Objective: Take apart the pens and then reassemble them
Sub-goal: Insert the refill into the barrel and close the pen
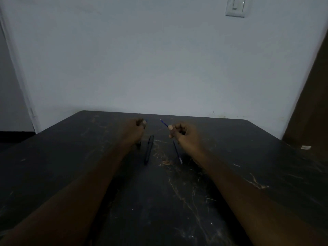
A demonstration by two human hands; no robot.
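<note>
Black scratched table [230, 148], far edge at a pale wall [159, 59]. Fingers of the right hand [182, 133] pinch one thin blue refill [164, 123]; those of the left hand [137, 126] curl, hold unclear. Between them lie one dark pen barrel [148, 150] and a second blue refill [177, 152].

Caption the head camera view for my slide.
Right hand pinches a blue refill, left hand grips a small piece, above a scratched dark table.

wall switch [235, 7] cropped above, pen [148, 150] blurred

Bare left hand [137, 128], bare right hand [181, 132], bare forearms [230, 183].
</note>
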